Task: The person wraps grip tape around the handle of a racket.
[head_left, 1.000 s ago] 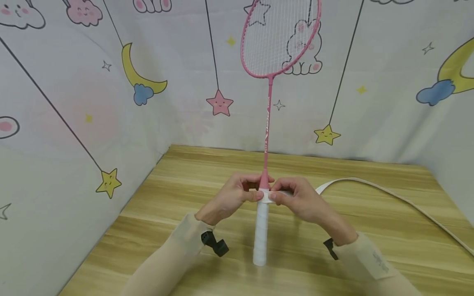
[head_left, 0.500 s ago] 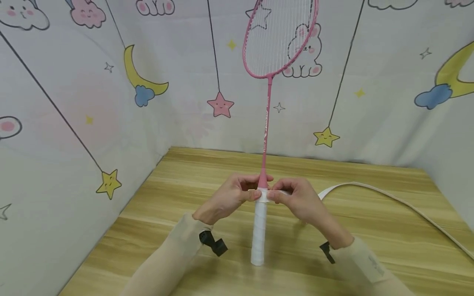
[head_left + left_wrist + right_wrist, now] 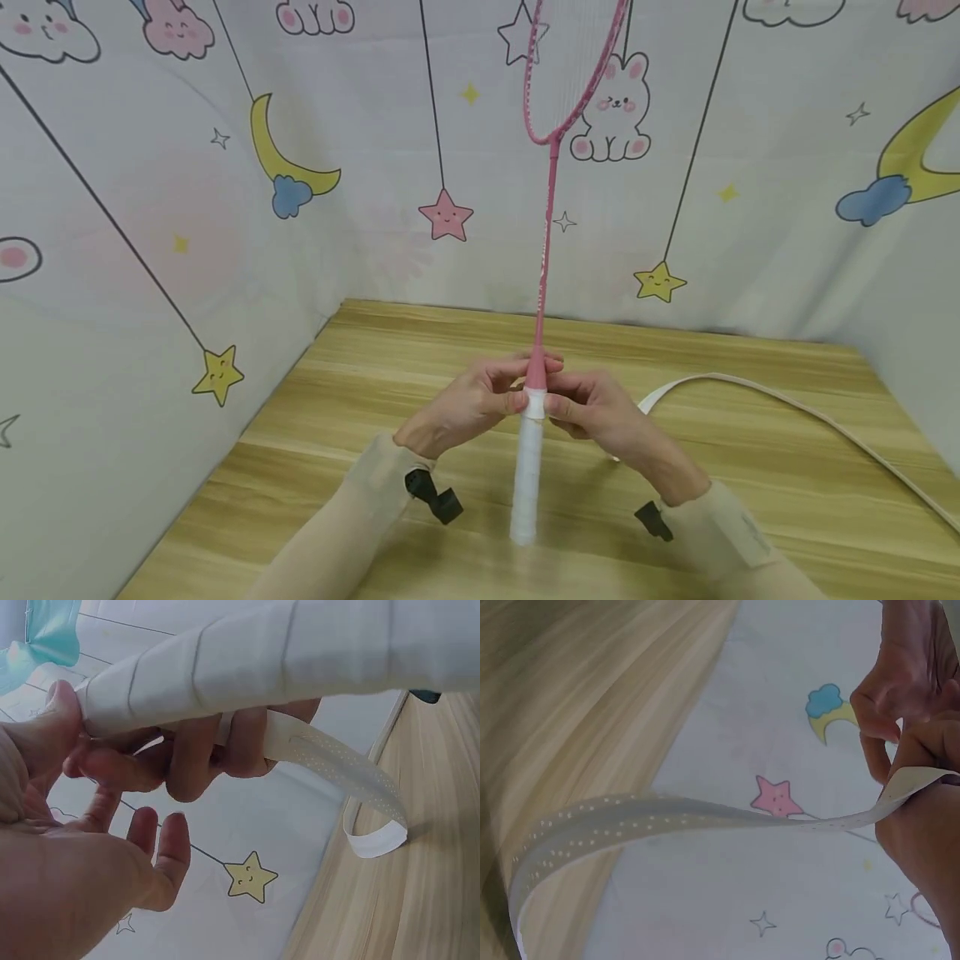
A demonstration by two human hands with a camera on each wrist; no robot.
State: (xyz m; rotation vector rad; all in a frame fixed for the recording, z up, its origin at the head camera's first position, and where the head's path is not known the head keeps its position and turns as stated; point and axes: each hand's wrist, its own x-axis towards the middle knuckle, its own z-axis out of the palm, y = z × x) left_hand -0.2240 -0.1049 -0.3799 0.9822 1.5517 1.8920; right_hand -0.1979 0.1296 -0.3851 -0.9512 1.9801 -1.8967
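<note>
A pink badminton racket (image 3: 547,225) stands nearly upright above the table, its handle (image 3: 527,483) wrapped in white with diagonal seams. My left hand (image 3: 468,408) grips the top of the handle, thumb in front and fingers behind the pink cone. On the other side, my right hand (image 3: 611,417) holds white grip tape (image 3: 652,398) against the handle, its thumb near the left thumb. The tape (image 3: 630,817) runs out from the right hand in a long loose strip with a dotted underside. In the left wrist view, right-hand fingers curl beneath the wrapped handle (image 3: 240,660).
The wood-grained table (image 3: 300,467) meets a white cloth backdrop (image 3: 360,208) printed with stars, moons and rabbits. The loose tape arcs over the table's right side and leaves the head view at the right edge. A black wrist camera (image 3: 435,496) sits on the left wrist.
The racket has turned about its long axis, so its head appears narrower and more edge-on. The right fingers have shifted farther behind the handle, while the left hand keeps its hold.
</note>
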